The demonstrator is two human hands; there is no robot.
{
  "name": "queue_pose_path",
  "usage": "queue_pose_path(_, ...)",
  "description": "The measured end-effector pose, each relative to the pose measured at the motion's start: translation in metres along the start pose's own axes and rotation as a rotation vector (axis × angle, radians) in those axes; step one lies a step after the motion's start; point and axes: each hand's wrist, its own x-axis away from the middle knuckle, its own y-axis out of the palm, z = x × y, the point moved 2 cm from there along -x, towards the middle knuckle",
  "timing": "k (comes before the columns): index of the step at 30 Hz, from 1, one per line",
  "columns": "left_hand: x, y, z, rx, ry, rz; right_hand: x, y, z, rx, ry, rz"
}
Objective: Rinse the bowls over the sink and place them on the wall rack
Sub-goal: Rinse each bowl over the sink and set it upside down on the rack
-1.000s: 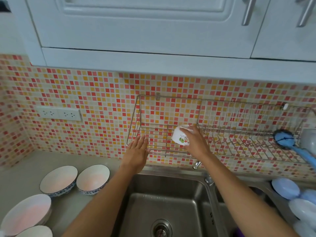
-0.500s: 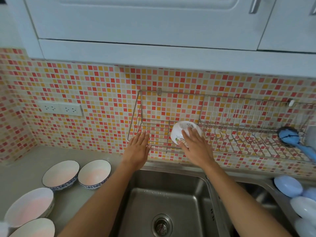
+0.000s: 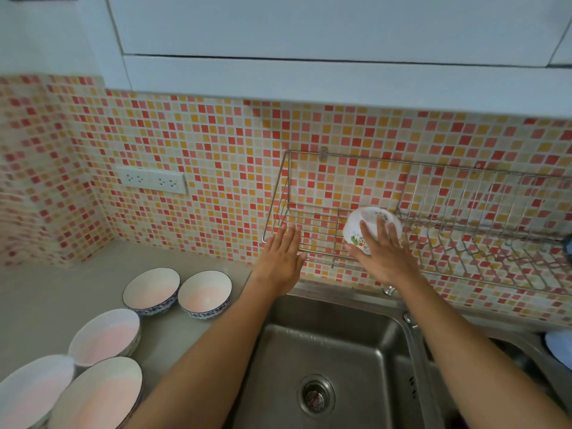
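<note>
A small white bowl (image 3: 370, 218) with a printed picture sits upside down on the left part of the steel wall rack (image 3: 464, 169). My right hand (image 3: 382, 255) lies over it with fingers spread across its side and the thumb at its lower rim. My left hand (image 3: 282, 258) is flat and empty, its fingertips at the rack's front left wire. Below both arms lies the steel sink (image 3: 328, 345). Several blue-rimmed white bowls stand on the counter at left, among them two side by side (image 3: 151, 289) (image 3: 205, 293) and larger ones nearer me (image 3: 103, 335) (image 3: 96, 394).
A white cabinet (image 3: 309, 26) overhangs the tiled wall above the rack. A double socket (image 3: 151, 180) is on the wall at left. A tap base (image 3: 388, 289) stands behind the sink. Pale blue dishes (image 3: 560, 345) lie in the second basin at right.
My right hand has set the small bowl upside down onto the rack and flattened its fingers over it. My left hand has stayed by the rack's left edge. The view has shifted left.
</note>
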Motion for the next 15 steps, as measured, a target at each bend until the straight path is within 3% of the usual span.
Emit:
queue_pose_path(5, 0.005, -0.005, -0.002, 0.032, 0.0, -0.005, 0.003, -0.001, -0.002, 0.073, -0.034, 0.291)
queue_pose_path(8, 0.03, -0.009, -0.014, 0.124, -0.007, 0.01, 0.024, 0.008, -0.031, -0.103, -0.091, 0.503)
queue_pose_path(15, 0.108, -0.02, -0.131, 0.134, -0.277, 0.012, 0.06, 0.05, -0.19, -0.501, -0.42, 0.556)
